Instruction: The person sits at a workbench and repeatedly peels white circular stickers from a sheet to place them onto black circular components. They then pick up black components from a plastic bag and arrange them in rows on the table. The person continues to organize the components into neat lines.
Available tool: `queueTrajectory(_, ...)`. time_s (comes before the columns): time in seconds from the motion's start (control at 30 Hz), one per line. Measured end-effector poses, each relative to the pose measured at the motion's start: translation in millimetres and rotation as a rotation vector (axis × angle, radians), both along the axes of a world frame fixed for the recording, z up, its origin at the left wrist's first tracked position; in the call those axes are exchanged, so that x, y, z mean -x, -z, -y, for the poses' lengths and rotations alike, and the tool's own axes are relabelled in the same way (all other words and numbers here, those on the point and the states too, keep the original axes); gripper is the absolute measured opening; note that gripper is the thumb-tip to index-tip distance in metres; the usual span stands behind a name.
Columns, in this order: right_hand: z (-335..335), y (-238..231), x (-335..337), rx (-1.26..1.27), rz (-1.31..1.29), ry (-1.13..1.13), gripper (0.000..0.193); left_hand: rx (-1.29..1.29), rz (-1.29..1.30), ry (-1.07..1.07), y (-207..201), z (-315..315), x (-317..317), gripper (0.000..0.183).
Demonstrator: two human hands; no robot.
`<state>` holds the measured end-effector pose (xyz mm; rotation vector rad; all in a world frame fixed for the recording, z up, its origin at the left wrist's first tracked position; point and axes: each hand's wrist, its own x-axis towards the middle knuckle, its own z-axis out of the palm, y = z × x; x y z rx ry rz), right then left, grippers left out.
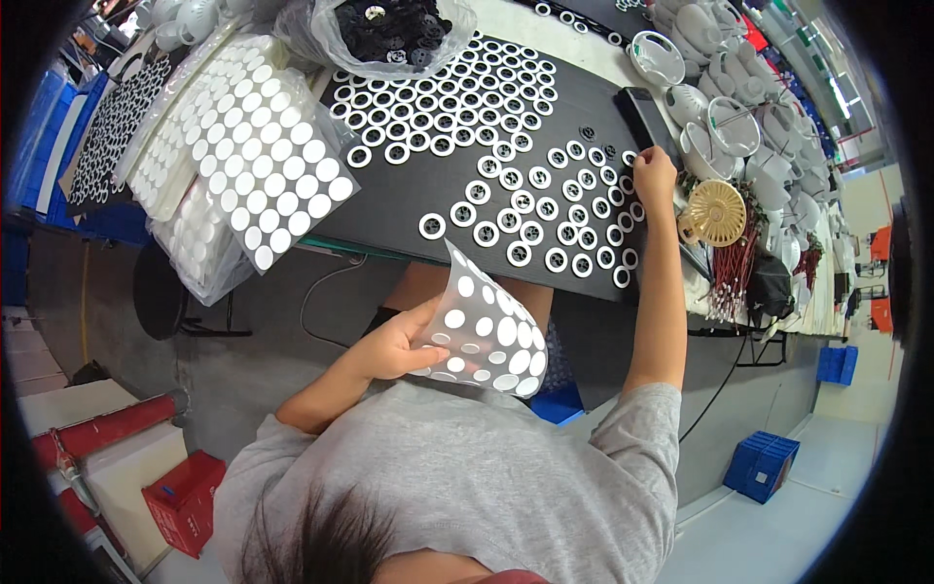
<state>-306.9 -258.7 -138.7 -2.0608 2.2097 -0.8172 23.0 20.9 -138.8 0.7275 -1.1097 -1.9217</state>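
Left hand [394, 346] at eight o'clock, pinching the curled dotted sheet [507, 331] near centre, upper corner aimed at eleven, long axis unclear! Over at two, the right hand [655, 178] bunches at a white ring [629, 157], grip unreadable; farther, at eight, red crate [185, 504], pale lettering!

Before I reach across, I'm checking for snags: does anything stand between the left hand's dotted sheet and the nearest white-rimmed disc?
Nothing visible does: the sheet in the left hand has its upper corner close to that disc on the black mat. The right hand is at the mat's right side.
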Motion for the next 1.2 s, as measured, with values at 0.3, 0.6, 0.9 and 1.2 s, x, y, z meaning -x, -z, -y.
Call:
queueTrajectory(0.3, 1, -3, 1, -0.045, -0.011, 0.012, 0.018, 0.018, -0.023, -0.011, 1, -1, 2, 0.070)
queueTrajectory(0.6, -3, -5, 4, -0.047, 0.038, -0.013, 0.018, 0.008, -0.010, -0.021, 2, -2, 3, 0.068)
queueTrajectory(0.9, 4, 5, 10, -0.042, 0.119, -0.007, 0.015, 0.023, -0.023, -0.012, 3, -3, 3, 0.068)
queueTrajectory(1.2, -8, -1, 4, 0.137, 0.000, -0.083, 0.013, 0.021, -0.043, 0.039, 0, -2, 0, 0.069)
